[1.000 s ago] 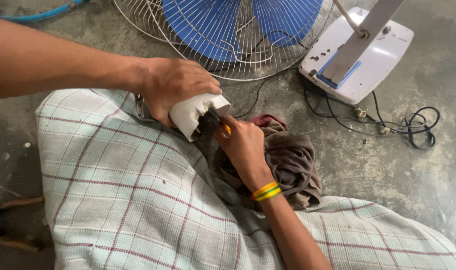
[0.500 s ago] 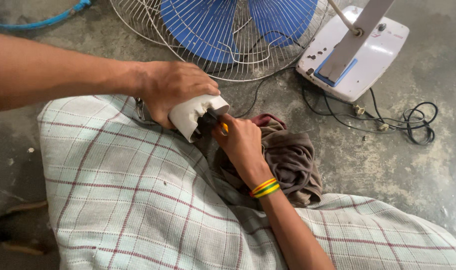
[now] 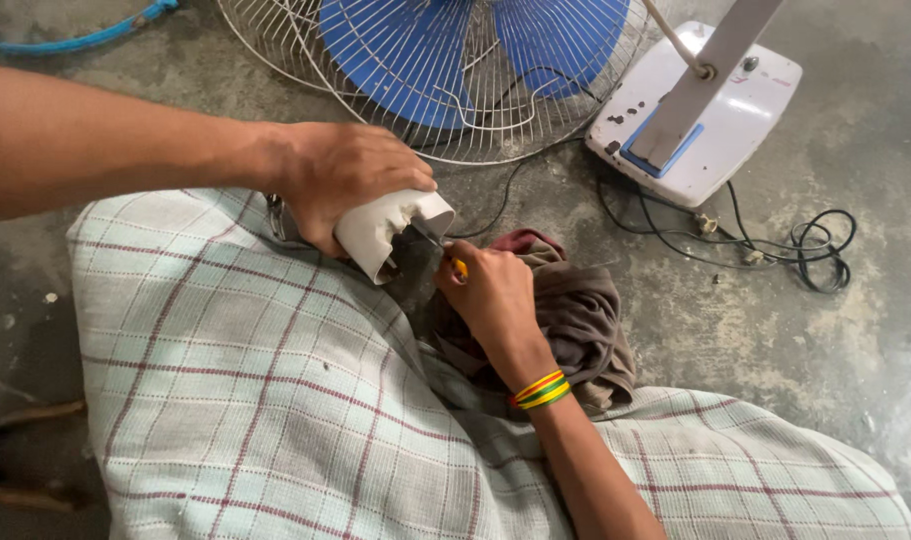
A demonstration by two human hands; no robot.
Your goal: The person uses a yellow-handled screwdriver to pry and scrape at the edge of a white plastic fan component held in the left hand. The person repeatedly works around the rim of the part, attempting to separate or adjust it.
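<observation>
Both grips closed: left hand [image 3: 343, 180] round white housing [image 3: 387, 228], right hand [image 3: 490, 295] on screwdriver [image 3: 445, 255] poking its open end.

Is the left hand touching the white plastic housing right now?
Touching. The head view shows the left hand wrapped over the white housing, fingers pressed on its top.

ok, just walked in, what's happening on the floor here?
A person sits on the concrete floor with a checked cloth over the lap. The left hand grips a white plastic housing; the right hand works a yellow-handled screwdriver into its open end. A fan with blue blades and a wire guard lies beside its white base, black cord coiled nearby.
</observation>
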